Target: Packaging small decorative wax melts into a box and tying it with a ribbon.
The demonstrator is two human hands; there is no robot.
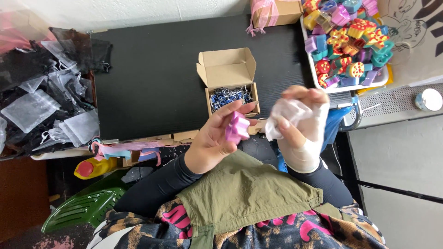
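Left hand: the left hand (214,140) is curling its fingers (230,112) around a small purple toy (236,127), gripping it above the lap, just near of the table edge.
Right hand: the right hand (302,124) is pinching a sheer white pouch (287,117), with fingers closed tight on the fabric; part of the hand is showing through the fabric.
Purple toy: it is sitting in the left hand, just left of the pouch and apart from it.
Open box: a small cardboard box (230,74) is standing open on the black table (152,74), just far of the hands, holding blue and white shredded filler (229,96).
Tray: a white tray (323,83) at far right is holding a heap of colourful toys (348,37).
Left side: a pile of sheer black and white bags (44,97) is lying at the left.
Far edge: a cardboard box with pink ribbon (272,13) is resting at the table's far side.
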